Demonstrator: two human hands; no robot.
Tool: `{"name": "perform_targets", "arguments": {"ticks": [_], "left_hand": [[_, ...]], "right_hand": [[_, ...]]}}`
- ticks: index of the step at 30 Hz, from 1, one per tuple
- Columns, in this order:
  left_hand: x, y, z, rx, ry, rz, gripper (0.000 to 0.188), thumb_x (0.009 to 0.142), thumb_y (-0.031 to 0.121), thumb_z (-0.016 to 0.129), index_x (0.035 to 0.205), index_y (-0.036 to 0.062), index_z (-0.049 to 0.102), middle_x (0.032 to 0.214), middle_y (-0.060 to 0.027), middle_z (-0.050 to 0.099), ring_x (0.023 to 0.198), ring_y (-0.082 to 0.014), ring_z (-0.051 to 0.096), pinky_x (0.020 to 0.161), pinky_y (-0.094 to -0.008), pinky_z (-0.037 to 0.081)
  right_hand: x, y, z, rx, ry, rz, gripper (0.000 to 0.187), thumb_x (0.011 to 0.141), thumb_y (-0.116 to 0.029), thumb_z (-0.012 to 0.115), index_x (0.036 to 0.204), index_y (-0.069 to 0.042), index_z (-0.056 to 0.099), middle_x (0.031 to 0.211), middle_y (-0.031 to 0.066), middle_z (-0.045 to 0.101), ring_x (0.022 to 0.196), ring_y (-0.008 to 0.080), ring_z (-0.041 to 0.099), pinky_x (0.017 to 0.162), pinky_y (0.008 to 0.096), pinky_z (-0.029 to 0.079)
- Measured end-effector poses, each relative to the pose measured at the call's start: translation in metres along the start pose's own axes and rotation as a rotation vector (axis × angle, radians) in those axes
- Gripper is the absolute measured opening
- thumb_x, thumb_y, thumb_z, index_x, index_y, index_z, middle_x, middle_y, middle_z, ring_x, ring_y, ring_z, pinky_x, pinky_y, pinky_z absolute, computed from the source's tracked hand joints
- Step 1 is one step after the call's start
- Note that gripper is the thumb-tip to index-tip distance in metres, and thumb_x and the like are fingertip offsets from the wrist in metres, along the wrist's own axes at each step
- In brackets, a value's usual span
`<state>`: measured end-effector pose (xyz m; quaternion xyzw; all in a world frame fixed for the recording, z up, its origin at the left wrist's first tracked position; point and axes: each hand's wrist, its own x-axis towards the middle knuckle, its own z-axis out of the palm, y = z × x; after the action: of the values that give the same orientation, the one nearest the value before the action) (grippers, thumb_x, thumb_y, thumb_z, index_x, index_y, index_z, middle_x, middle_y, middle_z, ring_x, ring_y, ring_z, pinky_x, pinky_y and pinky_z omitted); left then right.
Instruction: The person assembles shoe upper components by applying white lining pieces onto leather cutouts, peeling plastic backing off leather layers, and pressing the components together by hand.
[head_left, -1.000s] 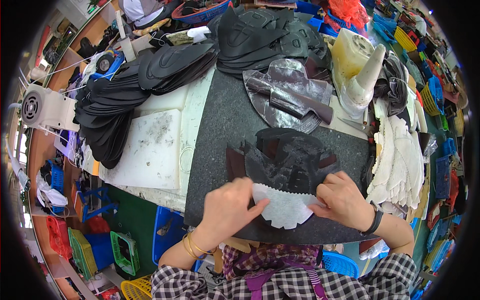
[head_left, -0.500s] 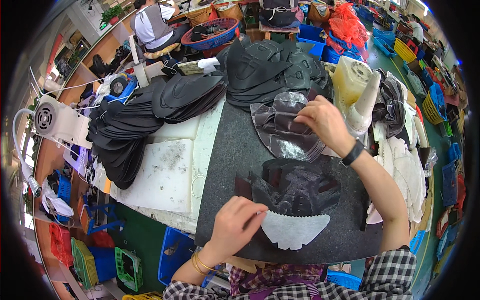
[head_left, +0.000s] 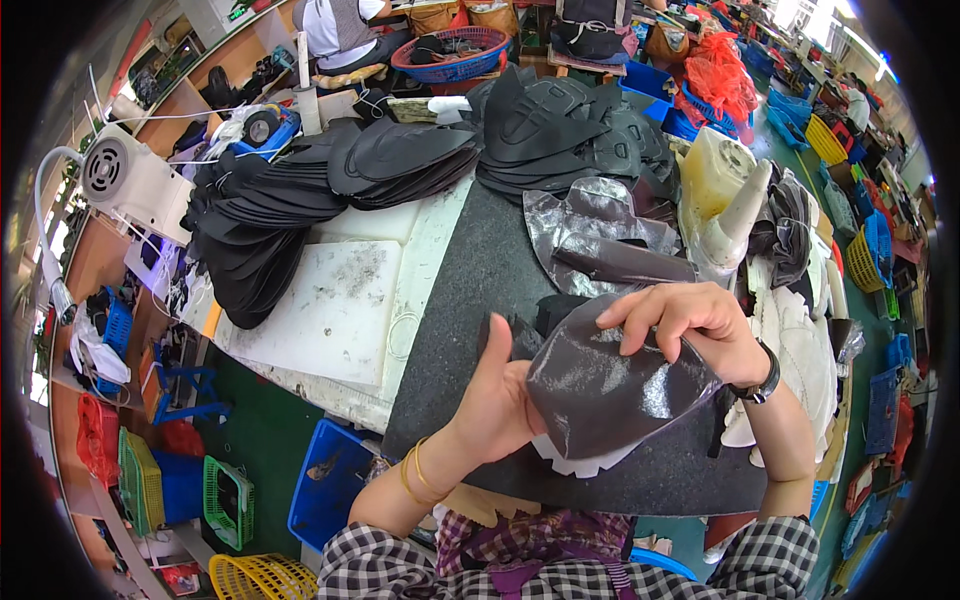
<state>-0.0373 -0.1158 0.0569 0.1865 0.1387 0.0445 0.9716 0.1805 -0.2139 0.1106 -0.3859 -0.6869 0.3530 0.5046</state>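
A dark, glossy, curved sheet piece [head_left: 615,385] is raised above the near part of the dark work board [head_left: 440,350]. My right hand [head_left: 695,325] grips its upper right edge, fingers bent over the top. At the sheet's left edge is my left hand [head_left: 495,405], thumb up and apart, its other fingers mostly hidden behind the sheet. Below it shows the notched edge of a white piece [head_left: 575,464]. Black pieces [head_left: 550,312] lie partly covered behind the raised sheet. Farther off rests a pile of similar glossy pieces [head_left: 590,222], its top one folded over.
Stacks of black shaped pieces [head_left: 390,160] spread over the left and back of the table. A yellowish container [head_left: 715,170] with a white cone [head_left: 735,215] stands at the right, near white scalloped pieces [head_left: 790,350]. A blue bin [head_left: 330,480] is below the table's left side.
My right hand came from the glossy pile toward me with a glossy sheet. My left hand left the white piece's edge and is now at the sheet, which covers most of the white piece.
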Motion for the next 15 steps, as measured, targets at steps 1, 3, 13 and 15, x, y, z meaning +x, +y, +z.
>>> {"name": "perform_targets", "arguments": {"ticks": [1,3,13,15], "left_hand": [[-0.010,-0.003,-0.006,0.135,-0.067,-0.008,0.060,0.101,0.050,0.033,0.133,-0.0001,0.044,0.114,-0.0132,0.064,0.100,-0.0228,0.065,0.080,-0.0378,0.056],[-0.026,0.000,-0.011,0.371,-0.174,0.050,0.046,0.101,0.036,0.043,0.128,-0.0009,0.049,0.105,-0.0129,0.067,0.090,-0.0195,0.067,0.074,-0.0325,0.056],[-0.025,-0.038,-0.003,1.095,0.047,0.747,0.111,0.072,0.034,0.082,0.148,0.0032,0.008,0.147,-0.0184,0.026,0.135,-0.0317,0.032,0.108,-0.0425,0.033],[-0.021,-0.058,-0.017,0.669,0.003,0.429,0.108,0.076,0.052,0.075,0.148,0.0031,0.010,0.152,-0.0188,0.022,0.138,-0.0298,0.030,0.111,-0.0447,0.032]], "right_hand": [[-0.002,-0.002,0.000,0.045,-0.009,0.007,0.020,0.078,0.014,0.049,0.070,-0.004,0.051,0.095,0.0096,0.067,0.110,0.0308,0.061,0.090,0.0391,0.049],[-0.004,-0.003,0.001,0.083,-0.019,0.004,0.021,0.079,0.013,0.050,0.069,-0.004,0.050,0.095,0.0095,0.067,0.110,0.0309,0.061,0.090,0.0398,0.049],[0.008,-0.028,0.033,-0.487,0.179,0.237,0.017,0.084,-0.009,0.063,0.099,-0.001,0.063,0.088,0.0117,0.067,0.076,0.0227,0.069,0.070,0.0314,0.053],[0.011,-0.020,0.039,-0.874,0.089,0.114,0.015,0.084,-0.014,0.064,0.093,-0.003,0.061,0.082,0.0127,0.065,0.067,0.0288,0.065,0.061,0.0367,0.052]]}}
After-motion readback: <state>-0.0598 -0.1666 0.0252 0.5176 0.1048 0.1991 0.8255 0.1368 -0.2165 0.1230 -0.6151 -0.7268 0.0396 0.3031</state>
